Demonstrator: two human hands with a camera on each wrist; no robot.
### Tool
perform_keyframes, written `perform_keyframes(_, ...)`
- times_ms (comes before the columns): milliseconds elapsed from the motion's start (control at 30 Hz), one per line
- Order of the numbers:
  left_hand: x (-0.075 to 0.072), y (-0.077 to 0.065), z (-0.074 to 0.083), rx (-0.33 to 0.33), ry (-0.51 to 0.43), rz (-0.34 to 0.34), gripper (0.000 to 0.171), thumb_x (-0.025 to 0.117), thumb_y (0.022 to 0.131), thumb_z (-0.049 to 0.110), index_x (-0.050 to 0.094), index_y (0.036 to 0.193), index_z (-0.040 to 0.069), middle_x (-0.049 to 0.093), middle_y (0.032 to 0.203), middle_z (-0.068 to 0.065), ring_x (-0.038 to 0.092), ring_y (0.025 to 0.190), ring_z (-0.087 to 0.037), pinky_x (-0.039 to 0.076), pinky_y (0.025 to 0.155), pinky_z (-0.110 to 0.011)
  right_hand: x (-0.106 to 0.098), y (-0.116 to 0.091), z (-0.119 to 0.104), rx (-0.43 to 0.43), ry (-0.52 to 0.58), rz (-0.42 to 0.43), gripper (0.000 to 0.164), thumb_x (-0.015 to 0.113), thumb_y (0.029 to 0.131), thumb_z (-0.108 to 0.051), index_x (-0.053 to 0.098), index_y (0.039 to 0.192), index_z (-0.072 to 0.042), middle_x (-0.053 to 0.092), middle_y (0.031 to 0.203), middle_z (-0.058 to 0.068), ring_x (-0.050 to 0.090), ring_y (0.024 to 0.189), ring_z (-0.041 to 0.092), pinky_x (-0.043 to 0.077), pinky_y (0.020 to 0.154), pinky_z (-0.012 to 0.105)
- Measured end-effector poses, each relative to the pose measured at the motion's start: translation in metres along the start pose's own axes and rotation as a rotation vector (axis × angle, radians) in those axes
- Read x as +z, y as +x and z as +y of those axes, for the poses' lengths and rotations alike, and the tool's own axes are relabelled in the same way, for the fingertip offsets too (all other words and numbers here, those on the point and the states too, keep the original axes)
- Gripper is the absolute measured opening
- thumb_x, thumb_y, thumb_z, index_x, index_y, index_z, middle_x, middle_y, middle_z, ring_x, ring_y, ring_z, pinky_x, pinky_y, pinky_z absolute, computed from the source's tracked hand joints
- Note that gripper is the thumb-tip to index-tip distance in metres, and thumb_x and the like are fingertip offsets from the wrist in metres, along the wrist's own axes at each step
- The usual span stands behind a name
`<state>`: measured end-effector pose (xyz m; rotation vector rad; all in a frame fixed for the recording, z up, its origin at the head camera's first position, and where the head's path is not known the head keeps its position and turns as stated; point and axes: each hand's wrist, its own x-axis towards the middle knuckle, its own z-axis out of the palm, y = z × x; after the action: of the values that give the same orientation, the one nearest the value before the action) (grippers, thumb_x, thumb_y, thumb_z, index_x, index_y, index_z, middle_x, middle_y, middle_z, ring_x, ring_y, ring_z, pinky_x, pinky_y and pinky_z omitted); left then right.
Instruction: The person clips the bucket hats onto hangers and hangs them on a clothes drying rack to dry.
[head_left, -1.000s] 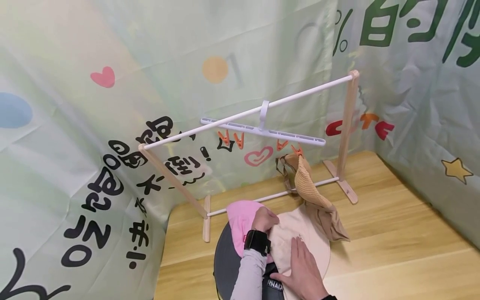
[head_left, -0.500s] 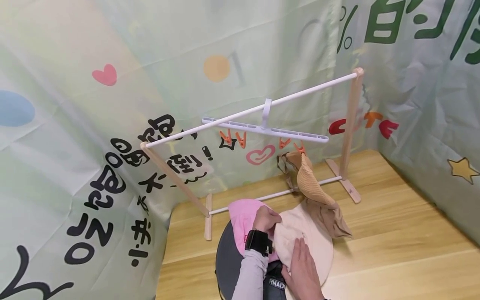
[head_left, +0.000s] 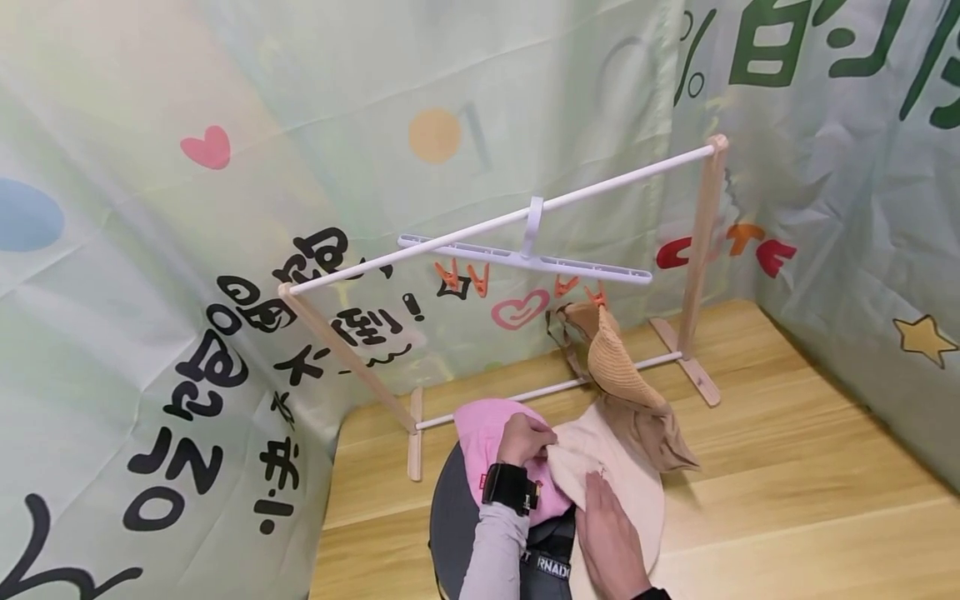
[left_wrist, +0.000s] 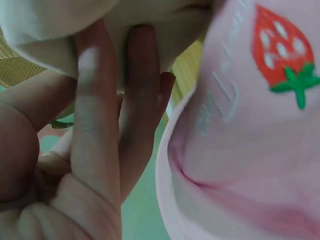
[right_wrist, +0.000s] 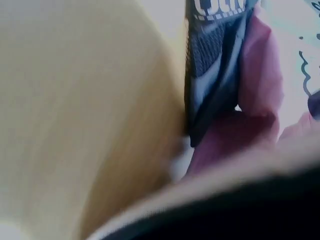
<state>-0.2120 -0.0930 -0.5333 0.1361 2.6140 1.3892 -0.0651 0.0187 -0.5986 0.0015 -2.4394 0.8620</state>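
Note:
A cream hat lies on the wooden table, and my left hand pinches its near-left edge. In the left wrist view, the fingers curl against the cream cloth, beside a pink hat with an embroidered strawberry. My right hand rests on the cream hat with its fingers straight and together. Under my left forearm, the pink hat overlaps a dark grey hat with a lettered black strap. In the right wrist view, cream cloth fills the left side.
Behind the hats stands a wooden rack with a white rod. A lilac hanger hangs on it, with several orange clips. A tan woven hat hangs from the rightmost clip, its lower part behind the cream hat. Printed cloth walls enclose the table.
My left hand has drawn the cream hat's edge slightly left and up, and its crown lies flatter. More of the pink hat and lettered strap shows. My right hand stays on the cream hat.

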Motion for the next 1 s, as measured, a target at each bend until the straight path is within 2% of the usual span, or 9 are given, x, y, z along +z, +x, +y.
perform_keyframes(100, -0.002, 0.001, 0.001, -0.013, -0.034, -0.016, 0.006, 0.078, 0.083, -0.003, 0.079, 0.085, -0.008, 0.075, 0.07, -0.013, 0.058, 0.048, -0.002, 0.052, 0.049, -0.02, -0.008, 0.007, -0.002, 0.024, 0.026, 0.005, 0.041, 0.07, 0.085, 0.004, 0.063, 0.124, 0.011, 0.07, 0.115, 0.029, 0.071, 0.1, 0.046, 0.059, 0.075, 0.059)
perform_keyframes(233, -0.003, 0.004, 0.006, -0.035, -0.095, -0.035, 0.013, 0.074, 0.09, 0.002, 0.079, 0.095, -0.009, 0.076, 0.075, -0.015, 0.065, 0.052, -0.008, 0.056, 0.054, -0.022, -0.019, 0.016, -0.004, 0.041, 0.047, 0.018, 0.033, 0.068, 0.087, 0.004, 0.066, 0.12, 0.008, 0.073, 0.105, 0.027, 0.072, 0.086, 0.046, 0.057, 0.066, 0.059)
perform_keyframes(433, -0.009, 0.007, 0.015, -0.001, -0.094, -0.033, 0.017, 0.069, 0.097, 0.007, 0.078, 0.101, -0.006, 0.076, 0.077, -0.013, 0.071, 0.063, -0.016, 0.058, 0.063, -0.025, -0.035, 0.027, -0.008, 0.042, 0.054, 0.041, 0.019, 0.064, 0.092, 0.004, 0.064, 0.111, 0.006, 0.072, 0.09, 0.029, 0.069, 0.067, 0.048, 0.052, 0.054, 0.059)
perform_keyframes(633, -0.013, 0.007, 0.021, 0.042, -0.113, -0.075, 0.025, 0.061, 0.104, 0.009, 0.074, 0.111, -0.01, 0.076, 0.082, -0.012, 0.075, 0.065, -0.023, 0.062, 0.061, -0.033, -0.051, 0.035, -0.014, 0.076, 0.085, 0.034, 0.022, 0.062, 0.093, 0.003, 0.064, 0.114, 0.007, 0.071, 0.088, 0.032, 0.068, 0.066, 0.05, 0.051, 0.054, 0.06)
perform_keyframes(833, -0.007, 0.012, 0.028, 0.052, -0.144, -0.085, 0.031, 0.059, 0.107, 0.016, 0.074, 0.117, -0.009, 0.076, 0.092, -0.018, 0.076, 0.079, -0.041, 0.064, 0.072, -0.048, -0.065, 0.046, -0.017, 0.055, 0.115, 0.099, 0.02, 0.061, 0.093, 0.006, 0.064, 0.112, 0.006, 0.07, 0.084, 0.03, 0.068, 0.065, 0.048, 0.049, 0.052, 0.06)
perform_keyframes(900, -0.004, 0.013, 0.031, 0.055, -0.166, -0.093, 0.032, 0.057, 0.108, 0.017, 0.074, 0.117, -0.009, 0.075, 0.09, -0.018, 0.076, 0.077, -0.041, 0.064, 0.071, -0.047, -0.068, 0.049, -0.017, 0.04, 0.121, 0.118, 0.02, 0.062, 0.092, 0.007, 0.064, 0.112, 0.006, 0.071, 0.085, 0.03, 0.068, 0.065, 0.048, 0.049, 0.052, 0.06)
perform_keyframes(1000, -0.001, 0.014, 0.035, 0.069, -0.172, -0.094, 0.033, 0.055, 0.109, 0.018, 0.074, 0.115, -0.009, 0.074, 0.087, -0.018, 0.076, 0.073, -0.034, 0.064, 0.068, -0.039, -0.072, 0.053, -0.017, 0.024, 0.134, 0.135, 0.021, 0.061, 0.092, 0.008, 0.064, 0.113, 0.007, 0.071, 0.086, 0.03, 0.069, 0.066, 0.048, 0.05, 0.053, 0.06)
